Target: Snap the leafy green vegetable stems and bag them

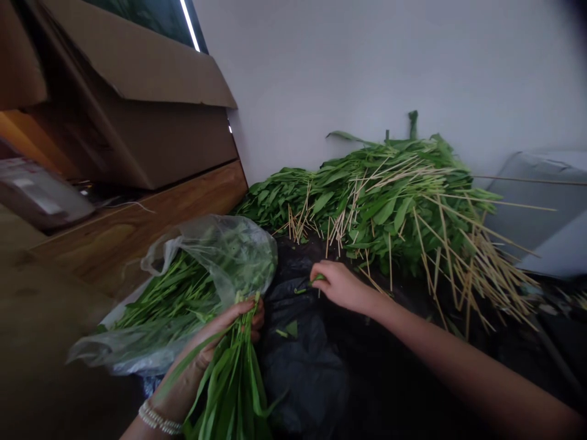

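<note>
My left hand (pixel 229 324) is closed around a bunch of leafy greens (pixel 232 397), its cut stem ends poking up past the fingers and its long leaves hanging down. Out over the black plastic sheet (pixel 302 373), my right hand (pixel 339 284) is closed in a pinch on a small green leaf piece (pixel 317 278). Small green scraps (pixel 290 330) lie on the plastic between the hands. Beside my left hand, a clear plastic bag (pixel 247 244) holds more loose greens (pixel 178 287).
Against the white wall (pixel 389 61) is a large heap of greens (pixel 389 208) bundled on thin wooden sticks (pixel 486 275), many jutting right. An open cardboard box (pixel 178 140) rests on a wooden surface (pixel 192 198) at left. A pale grey container (pixel 541 208) stands at right.
</note>
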Motion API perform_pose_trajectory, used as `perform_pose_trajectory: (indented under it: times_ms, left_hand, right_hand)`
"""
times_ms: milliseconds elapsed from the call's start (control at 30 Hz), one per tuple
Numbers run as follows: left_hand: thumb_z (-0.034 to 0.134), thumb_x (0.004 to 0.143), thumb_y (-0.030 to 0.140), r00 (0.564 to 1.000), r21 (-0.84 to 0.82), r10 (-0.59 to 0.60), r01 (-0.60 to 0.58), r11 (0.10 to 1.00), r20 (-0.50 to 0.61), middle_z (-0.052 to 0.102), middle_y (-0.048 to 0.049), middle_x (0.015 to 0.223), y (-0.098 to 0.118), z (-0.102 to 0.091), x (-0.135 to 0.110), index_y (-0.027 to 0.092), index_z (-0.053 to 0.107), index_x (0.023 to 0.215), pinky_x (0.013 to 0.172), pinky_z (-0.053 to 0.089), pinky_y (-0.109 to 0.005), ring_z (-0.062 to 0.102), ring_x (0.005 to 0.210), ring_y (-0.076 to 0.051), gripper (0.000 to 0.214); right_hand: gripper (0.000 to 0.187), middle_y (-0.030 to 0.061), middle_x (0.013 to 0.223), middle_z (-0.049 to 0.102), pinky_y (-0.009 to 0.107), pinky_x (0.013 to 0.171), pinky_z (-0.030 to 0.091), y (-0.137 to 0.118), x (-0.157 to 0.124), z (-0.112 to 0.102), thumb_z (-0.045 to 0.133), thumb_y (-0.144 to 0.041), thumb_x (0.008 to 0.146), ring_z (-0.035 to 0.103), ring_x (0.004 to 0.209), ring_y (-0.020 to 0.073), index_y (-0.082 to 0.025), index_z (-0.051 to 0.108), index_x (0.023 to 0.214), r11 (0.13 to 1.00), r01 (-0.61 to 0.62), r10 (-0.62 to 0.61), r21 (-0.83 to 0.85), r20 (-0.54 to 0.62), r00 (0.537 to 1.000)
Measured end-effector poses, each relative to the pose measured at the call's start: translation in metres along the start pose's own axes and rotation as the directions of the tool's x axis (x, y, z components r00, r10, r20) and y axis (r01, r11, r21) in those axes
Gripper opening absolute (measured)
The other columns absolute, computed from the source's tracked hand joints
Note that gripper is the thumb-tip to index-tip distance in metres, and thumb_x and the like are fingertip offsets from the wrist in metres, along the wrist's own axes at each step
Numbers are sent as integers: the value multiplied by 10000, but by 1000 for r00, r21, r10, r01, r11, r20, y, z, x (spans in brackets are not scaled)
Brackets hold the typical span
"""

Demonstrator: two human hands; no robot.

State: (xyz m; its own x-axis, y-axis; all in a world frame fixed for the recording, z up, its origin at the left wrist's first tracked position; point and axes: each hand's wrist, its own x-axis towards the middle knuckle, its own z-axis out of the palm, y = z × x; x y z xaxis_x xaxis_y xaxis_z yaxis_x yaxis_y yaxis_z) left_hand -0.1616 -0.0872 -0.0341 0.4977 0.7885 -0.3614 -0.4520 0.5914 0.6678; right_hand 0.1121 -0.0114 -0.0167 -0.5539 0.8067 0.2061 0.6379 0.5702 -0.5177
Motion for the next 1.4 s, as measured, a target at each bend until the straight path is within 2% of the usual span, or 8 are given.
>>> perform_pose_trajectory:
  times_ms: [233,433,533,633,767,900,1067,1400]
  left_hand:
    - [700,788,302,1000,8,-6,6,1000,16,447,19,671,0,-4,0,145,566,804,477,318,-143,374,534,-54,207]
    - [699,793,276,1000,11,15,-15,1000,22,450,25,669,1,-1,1,148,572,814,489,343,-146,402,563,-64,182]
    - [702,791,259,1000,11,17,-17,1000,12,454,27,664,2,2,1,143,577,811,494,358,-146,406,566,-63,171]
    - [703,791,253,1000,9,-3,3,1000,-11,458,26,668,2,4,0,143,580,812,500,374,-149,413,568,-64,165]
    - [710,785,264,1000,5,6,-6,1000,-11,449,27,666,2,4,-1,142,577,796,494,372,-150,396,550,-57,180]
    - [695,800,264,1000,10,13,-13,1000,-8,450,23,678,2,3,0,139,578,804,489,361,-146,383,538,-48,171]
    - [693,804,264,1000,12,13,-13,1000,-19,445,24,667,2,4,0,138,577,794,492,363,-142,395,548,-54,171]
    - [723,775,275,1000,23,6,-6,1000,-4,455,22,657,2,7,0,137,575,768,482,347,-138,364,522,-44,203]
  right_hand:
    - [151,72,971,593,263,726,414,-22,15,34,558,-33,776,587,828,157,-169,598,829,997,-3,-2,72,62,998]
    - [129,19,817,610,255,629,444,7,5,-5,492,-166,851,578,684,125,-183,549,965,950,-178,179,257,19,984]
    - [237,34,866,627,225,518,431,31,-18,-27,372,-194,884,552,587,94,-180,505,1080,899,-259,259,352,48,965]
    - [248,59,868,638,223,434,382,44,-44,-37,317,-257,894,534,533,92,-173,528,995,870,-313,310,380,72,948]
    - [213,22,717,610,241,442,354,42,-63,-34,402,-338,873,498,495,103,-186,551,876,894,-329,324,304,67,944]
    - [162,14,752,611,264,605,361,32,-65,-24,543,-366,835,554,678,149,-211,573,872,954,-276,274,122,30,961]
    - [126,44,790,620,270,586,262,26,-67,-13,561,-327,854,557,693,179,-221,561,922,973,-216,221,-79,61,973]
    - [127,19,709,584,264,611,344,46,-55,-24,415,-302,909,549,655,156,-211,475,844,977,-213,213,-14,-16,977]
